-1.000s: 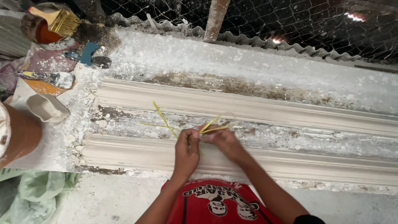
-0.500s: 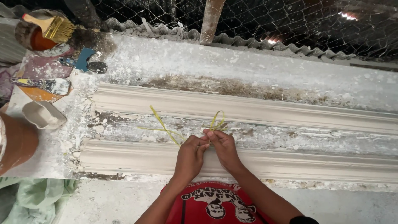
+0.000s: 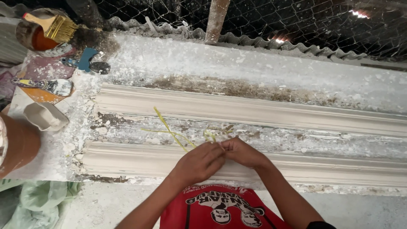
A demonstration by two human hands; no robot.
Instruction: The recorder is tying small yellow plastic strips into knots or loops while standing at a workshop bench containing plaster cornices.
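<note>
— Pinched between both sets of fingertips is a thin yellow-green strand (image 3: 169, 129). The left hand (image 3: 199, 163) and right hand (image 3: 243, 152) meet fingertip to fingertip at the near edge of the workbench (image 3: 254, 63), each closed narrowly on the strand's end.

— Where does the strand run from there?

— Up and to the left of the hands. Its loose lengths lie across the rough white trough between two long plaster mouldings, the far moulding (image 3: 254, 112) and the near moulding (image 3: 127, 159). A small loop of it sits just beyond the knuckles.

— Start from the left edge, then. What's over there?

— At the far left corner, a round tin (image 3: 32, 36) with a yellow-bristled paintbrush (image 3: 55, 25) resting across it. Just right of that, a blue-handled tool (image 3: 87, 61) lies flat. Nearer along the left edge, a scraper (image 3: 46, 85) crusted with paint lies on an orange patch, and below it a small white cup (image 3: 44, 115) is tipped on its side. Another person's bare arm (image 3: 15, 144) rests at the near left corner.

— And the middle and right?

— Both mouldings run side by side all the way to the right edge. The hands rest over the near one. Behind the bench, a wooden post (image 3: 216, 19) stands against wire mesh (image 3: 296, 21), above a strip of corrugated sheet (image 3: 263, 42).
</note>
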